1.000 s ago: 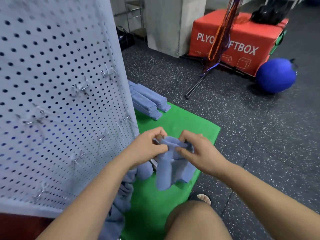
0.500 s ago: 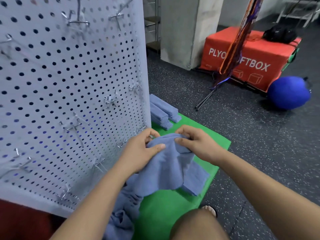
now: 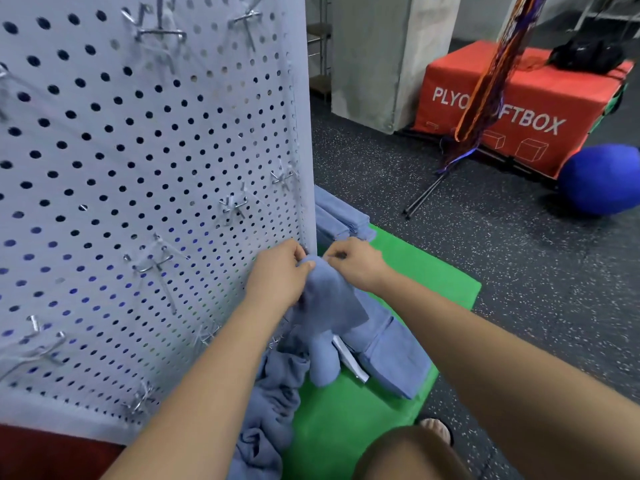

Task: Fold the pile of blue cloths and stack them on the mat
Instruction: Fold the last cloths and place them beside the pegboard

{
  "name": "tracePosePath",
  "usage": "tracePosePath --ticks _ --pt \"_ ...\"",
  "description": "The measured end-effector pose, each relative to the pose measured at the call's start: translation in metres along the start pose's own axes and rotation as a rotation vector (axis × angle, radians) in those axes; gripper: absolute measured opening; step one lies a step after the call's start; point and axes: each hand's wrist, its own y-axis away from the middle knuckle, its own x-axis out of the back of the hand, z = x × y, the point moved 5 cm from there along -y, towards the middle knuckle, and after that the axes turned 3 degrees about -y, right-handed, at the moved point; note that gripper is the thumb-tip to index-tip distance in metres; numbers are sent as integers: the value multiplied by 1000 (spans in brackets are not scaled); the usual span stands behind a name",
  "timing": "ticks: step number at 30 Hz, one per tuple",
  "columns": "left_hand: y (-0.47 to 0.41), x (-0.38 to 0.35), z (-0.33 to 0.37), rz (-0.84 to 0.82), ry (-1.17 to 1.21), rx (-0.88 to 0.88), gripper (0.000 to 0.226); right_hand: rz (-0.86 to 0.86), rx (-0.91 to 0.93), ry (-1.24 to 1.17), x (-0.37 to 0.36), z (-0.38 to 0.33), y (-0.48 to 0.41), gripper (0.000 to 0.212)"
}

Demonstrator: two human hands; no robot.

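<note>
The white pegboard (image 3: 138, 202) fills my view from 7 to 11 o'clock. The green mat (image 3: 426, 271) lies at its foot, stretching toward 4 o'clock. A crumpled pile (image 3: 273, 410) of blue cloths slumps at 6 o'clock, partly on the mat. On the mat a near stack (image 3: 394, 362) of folded cloths sits at 5 o'clock and a far stack (image 3: 339, 216) at 12. At centre one blue cloth (image 3: 329, 306) hangs, my left hand (image 3: 277, 275) and right hand (image 3: 353, 263) each pinching its top edge, close together.
</note>
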Motion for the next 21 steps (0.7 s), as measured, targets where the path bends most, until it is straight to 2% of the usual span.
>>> tracePosePath --ticks 2,5,8,14,18,21 --pt "6 3 4 81 -69 -60 19 26 14 28 -6 4 4 10" --pt "23 9 18 205 -190 -184 13 0 48 -92 -10 8 10 7" --pt "29 6 26 229 -111 -225 11 8 26 -137 -6 20 21 14" --pt "49 -28 70 171 107 -382 10 102 -88 -185 9 79 52 19" --pt "59 -93 104 -3 162 -467 11 128 -192 -168 10 140 81 22" --pt "58 -152 113 -133 160 -427 9 96 -267 -118 0 186 98 29"
